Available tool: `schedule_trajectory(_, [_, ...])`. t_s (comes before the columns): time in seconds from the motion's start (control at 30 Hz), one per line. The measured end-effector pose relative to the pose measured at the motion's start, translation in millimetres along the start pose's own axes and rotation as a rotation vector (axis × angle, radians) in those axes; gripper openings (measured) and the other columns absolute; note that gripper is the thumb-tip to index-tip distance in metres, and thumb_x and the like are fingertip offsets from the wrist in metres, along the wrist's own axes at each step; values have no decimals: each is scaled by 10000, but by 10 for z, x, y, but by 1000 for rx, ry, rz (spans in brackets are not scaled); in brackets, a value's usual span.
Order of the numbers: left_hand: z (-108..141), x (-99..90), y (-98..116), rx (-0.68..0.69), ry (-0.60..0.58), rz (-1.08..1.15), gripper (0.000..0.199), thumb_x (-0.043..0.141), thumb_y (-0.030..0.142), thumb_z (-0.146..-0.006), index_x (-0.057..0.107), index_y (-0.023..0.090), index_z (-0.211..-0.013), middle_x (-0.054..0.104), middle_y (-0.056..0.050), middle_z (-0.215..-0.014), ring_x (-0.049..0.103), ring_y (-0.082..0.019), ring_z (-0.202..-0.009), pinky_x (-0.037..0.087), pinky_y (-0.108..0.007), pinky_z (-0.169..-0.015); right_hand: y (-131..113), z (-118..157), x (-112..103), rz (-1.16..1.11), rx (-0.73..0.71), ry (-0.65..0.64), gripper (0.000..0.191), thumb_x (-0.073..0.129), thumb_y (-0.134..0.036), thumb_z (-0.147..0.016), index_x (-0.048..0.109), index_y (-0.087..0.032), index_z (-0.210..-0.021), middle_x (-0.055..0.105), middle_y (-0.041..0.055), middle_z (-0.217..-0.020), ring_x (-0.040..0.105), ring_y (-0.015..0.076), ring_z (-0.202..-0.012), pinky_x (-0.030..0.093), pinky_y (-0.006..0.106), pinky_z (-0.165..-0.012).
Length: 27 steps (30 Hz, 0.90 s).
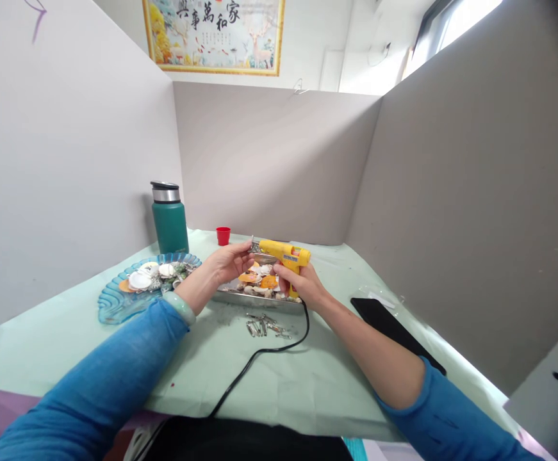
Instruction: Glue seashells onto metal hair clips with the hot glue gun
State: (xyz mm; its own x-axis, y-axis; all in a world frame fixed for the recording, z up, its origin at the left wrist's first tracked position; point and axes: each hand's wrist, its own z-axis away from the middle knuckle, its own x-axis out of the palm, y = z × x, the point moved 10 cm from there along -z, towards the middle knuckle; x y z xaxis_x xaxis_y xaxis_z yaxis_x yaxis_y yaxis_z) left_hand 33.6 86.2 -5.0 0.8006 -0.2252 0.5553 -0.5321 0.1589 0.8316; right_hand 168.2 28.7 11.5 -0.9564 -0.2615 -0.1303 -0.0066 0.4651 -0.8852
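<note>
1. The right hand is wrapped around the grip of a yellow glue gun, whose body runs roughly nine to three o'clock with the nozzle at nine.
2. The left hand pinches a small metal piece right at that nozzle tip; what it is I cannot tell.
3. Both hover over a steel tray of shells.
4. Loose metal clips lie at six o'clock from the tray, nearer the left hand.
5. A blue dish sits at nine o'clock.
</note>
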Motion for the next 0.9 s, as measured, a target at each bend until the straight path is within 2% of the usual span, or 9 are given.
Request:
schedule_trajectory(0.13, [-2,2,27,6,-6,20,14,585,105,-821,593,99,-811,639,-40,-651,609,-90,-516,544,-179,-508,14,-1,23,-3,-11,-28,222,617,-401,-758,606,-179,-763,529,-30,-458,435,100,-379,398,237,-397])
schedule_trajectory(0.4, [-18,6,-19,-27,-33,-5,65,544,73,-833,600,89,-804,625,-42,-598,603,-100,-493,535,-188,-484,12,-4,-24,6,-17,9,213,586,-369,-783,599,-160,-749,507,-32,-429,441,101,-390,381,228,-412])
schedule_trajectory(0.63, [-32,-21,31,4,-14,27,26,574,91,-820,598,95,-813,638,-47,-644,601,-91,-497,537,-182,-494,14,7,34,24,-1,-47,204,595,-376,-781,578,-176,-746,492,-45,-417,424,96,-377,367,225,-411])
schedule_trajectory(0.9, [-21,-14,14,-16,-21,13,41,566,87,-822,605,89,-810,630,-41,-612,595,-95,-485,534,-187,-490,27,-4,-7,13,-19,-9,229,584,-387,-786,597,-160,-753,513,-34,-442,439,97,-387,391,228,-419])
